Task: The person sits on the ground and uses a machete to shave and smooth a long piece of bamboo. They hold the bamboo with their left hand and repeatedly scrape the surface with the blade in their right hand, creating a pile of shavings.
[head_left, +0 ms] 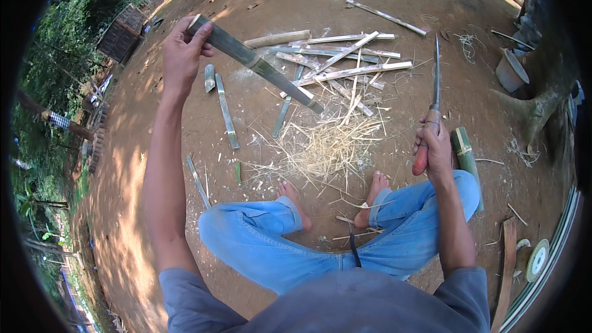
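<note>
My left hand [185, 49] is raised at the upper left, gripping the top end of a split green bamboo slat [262, 66]. The slat slants down to the right, and its lower end hangs above the shavings. At the right, my right hand [435, 148] is closed around the handle of a machete [437, 77], whose long narrow blade points up and away from me. The red butt of the handle shows below my fist. Blade and bamboo are apart. Pale bamboo shavings [330, 148] lie heaped on the ground between and beyond my feet.
Several split bamboo slats [370, 73] lie crossed beyond the shavings. A thick bamboo piece [464, 151] lies by my right knee. Short green pieces [226, 111] lie at the left. A pale bucket [512, 71] stands by a tree trunk [536, 102] at the right.
</note>
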